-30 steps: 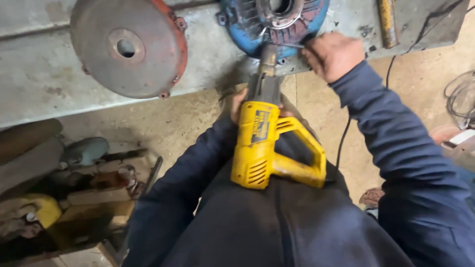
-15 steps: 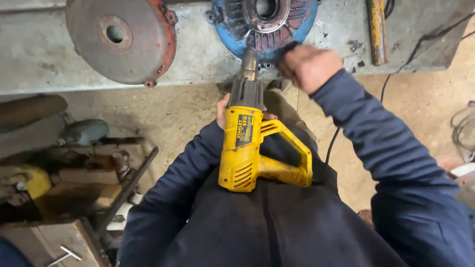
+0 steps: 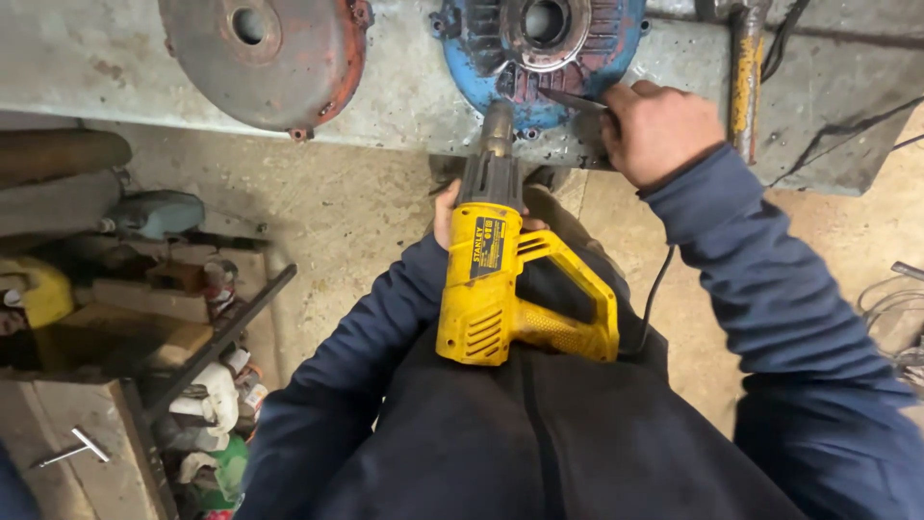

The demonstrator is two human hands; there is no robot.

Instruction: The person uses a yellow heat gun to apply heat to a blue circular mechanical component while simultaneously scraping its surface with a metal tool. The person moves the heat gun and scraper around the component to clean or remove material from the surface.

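Bracing yellow power tool [image 3: 510, 289] with left hand [image 3: 448, 214], fingers wrapped on its body. Pinching thin metal blade [image 3: 574, 99] in right hand [image 3: 660, 130] against blue housing [image 3: 491, 67]. Risking slippage: blade skidding off, tool nose jumping toward knuckles.

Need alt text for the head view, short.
Looking down, the left hand steadies a yellow power tool against the lap, nozzle aimed at a blue metal housing. The right hand presses a thin metal tool to it.
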